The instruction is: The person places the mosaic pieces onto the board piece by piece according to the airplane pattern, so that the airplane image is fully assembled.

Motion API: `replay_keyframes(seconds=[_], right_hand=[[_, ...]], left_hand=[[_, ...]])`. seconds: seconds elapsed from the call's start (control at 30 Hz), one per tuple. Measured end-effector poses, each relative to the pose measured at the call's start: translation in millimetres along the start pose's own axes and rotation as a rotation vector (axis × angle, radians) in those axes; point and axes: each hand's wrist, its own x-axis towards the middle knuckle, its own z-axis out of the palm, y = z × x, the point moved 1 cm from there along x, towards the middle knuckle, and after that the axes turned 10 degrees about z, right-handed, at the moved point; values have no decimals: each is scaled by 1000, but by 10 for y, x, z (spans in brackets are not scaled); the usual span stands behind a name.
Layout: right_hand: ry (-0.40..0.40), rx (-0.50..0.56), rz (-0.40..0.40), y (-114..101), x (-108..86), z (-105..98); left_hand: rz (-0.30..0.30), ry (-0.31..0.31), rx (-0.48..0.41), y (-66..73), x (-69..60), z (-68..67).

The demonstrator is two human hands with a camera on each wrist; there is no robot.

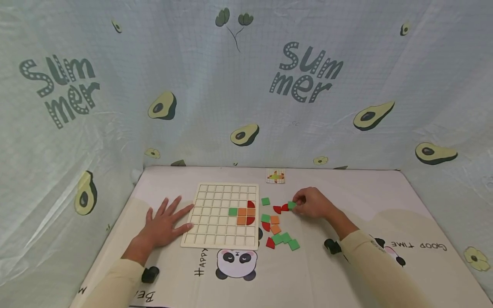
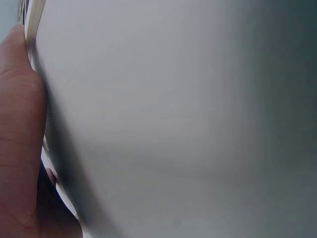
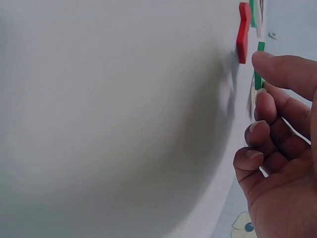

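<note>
My right hand (image 1: pixel 313 202) pinches a green square tile (image 1: pixel 291 205) between thumb and fingertips, just right of two red quarter-round tiles (image 1: pixel 277 209). In the right wrist view that green tile (image 3: pixel 259 66) is seen edge-on, lifted off the table. My left hand (image 1: pixel 163 226) lies flat with fingers spread, its thumb and index finger at the left edge of the pale grid board (image 1: pixel 215 237). On the board's right side sit a green tile (image 1: pixel 233 211), several orange tiles (image 1: pixel 241 220) and two red quarter-round tiles (image 1: pixel 250 221).
Loose green tiles (image 1: pixel 286 237), orange tiles (image 1: pixel 275 220) and red tiles (image 1: pixel 271 243) lie right of the board. A small pattern card (image 1: pixel 275 176) is at the back of the table. Printed curtains (image 1: pixel 200 85) surround the table's back and sides.
</note>
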Motion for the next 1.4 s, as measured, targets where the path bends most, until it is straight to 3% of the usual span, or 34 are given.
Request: replay_keyframes(seconds=[0.77,1.07,1.4], right_hand=[[-48,32,-96,-366,23,221],[-105,62,-39,-492,44,328],[-90,76,-86,-588,39,419]], left_hand=[[-13,-11,-13,2,-38,-2],[-16,-11,-7,-23,-39,10],[-7,-6,-4,-16,7,28]])
